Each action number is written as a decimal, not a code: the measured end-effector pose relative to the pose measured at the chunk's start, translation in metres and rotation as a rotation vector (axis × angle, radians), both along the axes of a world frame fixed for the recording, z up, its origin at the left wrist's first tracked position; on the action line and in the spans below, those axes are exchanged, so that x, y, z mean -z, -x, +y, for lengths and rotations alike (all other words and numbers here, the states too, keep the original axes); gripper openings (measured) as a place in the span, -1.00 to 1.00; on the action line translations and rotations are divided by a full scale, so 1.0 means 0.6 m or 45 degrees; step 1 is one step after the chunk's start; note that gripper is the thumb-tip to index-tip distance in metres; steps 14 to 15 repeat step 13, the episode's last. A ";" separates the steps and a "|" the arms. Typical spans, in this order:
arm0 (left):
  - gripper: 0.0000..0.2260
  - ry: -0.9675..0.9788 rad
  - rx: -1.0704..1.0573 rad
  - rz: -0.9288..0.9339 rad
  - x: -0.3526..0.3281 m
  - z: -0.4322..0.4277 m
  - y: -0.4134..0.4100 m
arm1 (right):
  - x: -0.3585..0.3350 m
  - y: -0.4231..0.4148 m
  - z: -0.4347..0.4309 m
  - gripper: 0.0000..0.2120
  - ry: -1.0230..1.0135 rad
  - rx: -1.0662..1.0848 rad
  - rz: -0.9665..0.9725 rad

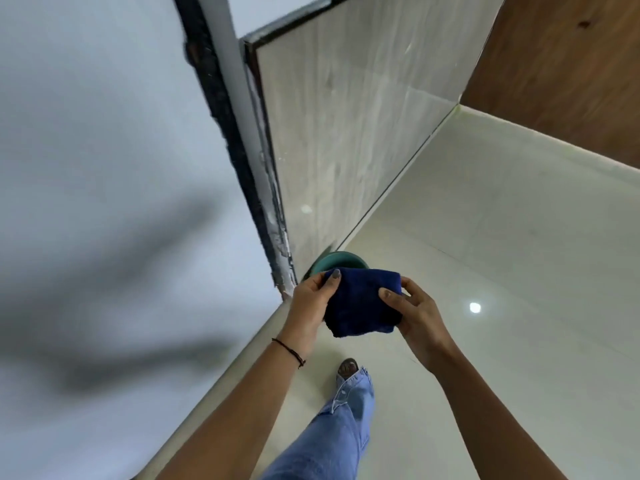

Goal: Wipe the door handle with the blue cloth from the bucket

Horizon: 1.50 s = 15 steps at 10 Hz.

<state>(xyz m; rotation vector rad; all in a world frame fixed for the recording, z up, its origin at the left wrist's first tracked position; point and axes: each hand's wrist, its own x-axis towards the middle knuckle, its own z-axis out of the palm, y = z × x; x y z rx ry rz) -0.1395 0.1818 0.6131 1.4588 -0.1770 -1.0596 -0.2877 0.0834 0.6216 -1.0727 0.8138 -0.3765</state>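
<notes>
The blue cloth (362,301) is folded into a thick little square. Both hands hold it up in the air, above the floor (502,271).

The left hand (311,299) has its grip pinching the left edge of the cloth. The thumb lies on top of the cloth near its upper corner, and the other fingers are hidden under it. A thin dark string (289,351) is tied around the left wrist.

The right hand (414,313) has its grip pinching the right edge of the cloth. Its thumb presses on the top side, and its fingers curl around behind.

Just past the cloth, a green bucket (341,261) sits on the floor, close to the wall. Only the rim of the bucket shows, because the cloth and the hands cover the rest. You cannot tell what is in it.

The floor is shiny and pale, with a bright spot of light on it. A pale tiled wall (346,133) stands behind the bucket. A dark strip (221,109) runs along the edge of a grey wall on the left. A brown wooden panel (561,71) is at the top right.

Below the hands, one leg in blue jeans (332,431) steps forward. The toes of a foot (347,368) peek out in a sandal.
</notes>
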 end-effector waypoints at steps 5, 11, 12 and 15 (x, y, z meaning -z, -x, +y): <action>-0.78 -0.485 -0.197 0.253 0.483 -0.332 -0.124 | 0.443 -0.206 -0.379 -0.80 -0.046 -0.247 0.787; -0.62 -1.033 -0.465 0.460 1.252 -0.467 -0.262 | 1.239 -0.434 -0.454 -0.62 -0.096 -0.515 1.190; -0.60 -1.017 -0.494 0.520 1.277 -0.469 -0.264 | 1.249 -0.441 -0.462 -0.62 -0.051 -0.555 1.215; -0.63 -1.028 -0.489 0.409 1.243 -0.459 -0.246 | 1.227 -0.423 -0.459 -0.60 0.016 -0.547 1.326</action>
